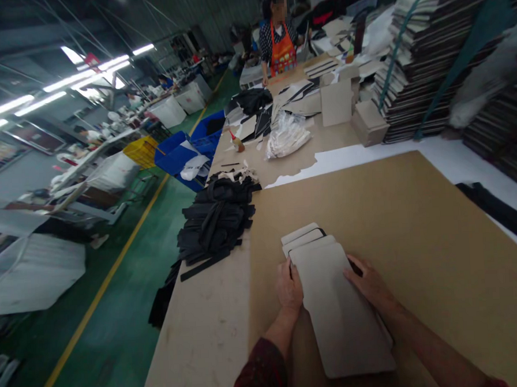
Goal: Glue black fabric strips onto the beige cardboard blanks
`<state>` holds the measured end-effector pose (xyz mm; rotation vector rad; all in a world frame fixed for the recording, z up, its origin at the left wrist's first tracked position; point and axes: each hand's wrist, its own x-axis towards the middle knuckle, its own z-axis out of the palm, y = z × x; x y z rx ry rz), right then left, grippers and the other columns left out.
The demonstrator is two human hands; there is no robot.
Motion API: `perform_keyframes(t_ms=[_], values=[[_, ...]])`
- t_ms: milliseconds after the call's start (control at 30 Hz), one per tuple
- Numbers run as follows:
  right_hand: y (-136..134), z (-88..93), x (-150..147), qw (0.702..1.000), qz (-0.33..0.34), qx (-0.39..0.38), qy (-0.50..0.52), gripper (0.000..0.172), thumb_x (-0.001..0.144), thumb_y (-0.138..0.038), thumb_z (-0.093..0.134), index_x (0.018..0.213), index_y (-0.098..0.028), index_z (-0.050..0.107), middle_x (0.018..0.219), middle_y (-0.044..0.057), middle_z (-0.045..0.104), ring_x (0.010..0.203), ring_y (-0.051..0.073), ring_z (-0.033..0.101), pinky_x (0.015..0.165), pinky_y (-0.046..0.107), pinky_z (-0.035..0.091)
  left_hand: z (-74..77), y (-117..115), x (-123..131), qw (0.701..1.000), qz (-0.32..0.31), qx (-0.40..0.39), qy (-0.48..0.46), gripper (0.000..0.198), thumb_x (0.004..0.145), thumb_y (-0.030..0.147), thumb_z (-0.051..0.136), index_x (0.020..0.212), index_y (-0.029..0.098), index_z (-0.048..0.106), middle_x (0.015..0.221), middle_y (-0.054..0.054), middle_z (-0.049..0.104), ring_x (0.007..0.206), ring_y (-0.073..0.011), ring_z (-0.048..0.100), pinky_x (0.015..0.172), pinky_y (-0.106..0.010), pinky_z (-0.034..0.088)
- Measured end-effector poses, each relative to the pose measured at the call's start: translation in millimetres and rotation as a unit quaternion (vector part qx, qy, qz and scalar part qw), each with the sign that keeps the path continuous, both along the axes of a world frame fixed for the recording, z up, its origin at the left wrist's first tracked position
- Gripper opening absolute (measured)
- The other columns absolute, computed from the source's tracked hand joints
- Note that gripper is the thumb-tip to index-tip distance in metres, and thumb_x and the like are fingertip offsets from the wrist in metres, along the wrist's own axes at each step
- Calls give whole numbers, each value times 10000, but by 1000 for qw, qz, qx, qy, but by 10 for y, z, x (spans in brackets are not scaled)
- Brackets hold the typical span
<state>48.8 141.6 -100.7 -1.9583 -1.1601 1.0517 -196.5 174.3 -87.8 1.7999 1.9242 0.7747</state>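
Both my hands are at a small stack of beige panels (342, 310) with rounded corners, slightly fanned at the far end. A dark edge shows between the panels there. My left hand (289, 287) is closed on the left side of the stack, its thumb near the top corner. On the opposite edge, my right hand (369, 277) grips the panels with its thumb on top; the other fingers are partly hidden at the side. Beneath them lies a large brown board (371, 202) covering much of the table.
Black fabric strips (219, 218) are heaped to the left. Farther along are a plastic bag (288, 135), a small glue bottle (237, 141) and an upright cardboard piece (337, 103). Tall strapped panel stacks (433, 57) stand at right. Blue bins (174, 154) flank the table; a person in an orange apron (282, 51) stands beyond.
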Motion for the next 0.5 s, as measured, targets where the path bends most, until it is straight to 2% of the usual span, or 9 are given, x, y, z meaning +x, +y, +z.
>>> perform_keyframes(t_ms=[133,267,333,400,500], values=[[-16,-10,-36,1000,-14,20,1,632,773,-541,559,1280,-184,684,1284,139,605,1209,300,571,1112,459,413,-16,-33,20,1000,1,-6,24,400,1033,285,385,1344,171,609,1162,-120,656,1122,-226,617,1027,-359,496],[-39,51,-106,998,-34,48,4,479,750,-512,549,1079,-205,711,1246,147,614,1226,325,533,1114,481,393,11,-45,39,999,8,3,42,387,1011,280,433,1330,174,623,1134,-118,661,1088,-228,643,989,-348,517],[-69,123,-120,998,-31,45,15,391,765,-536,543,954,-227,691,1102,133,677,1104,320,594,1018,471,461,23,-40,42,999,7,13,40,399,1012,291,419,1332,175,628,1118,-120,666,1051,-226,663,944,-338,537],[-108,215,-92,999,-12,37,35,349,793,-564,534,869,-247,662,901,86,715,887,277,649,836,406,521,16,-36,28,999,7,25,34,417,1015,326,401,1328,185,638,1117,-119,675,1024,-226,677,910,-334,551],[-129,362,55,994,32,24,106,305,800,-546,573,809,-244,616,777,25,703,741,212,634,692,320,492,-45,-14,-36,999,16,37,24,463,996,440,419,1303,194,662,1090,-110,687,999,-252,691,878,-376,573]])
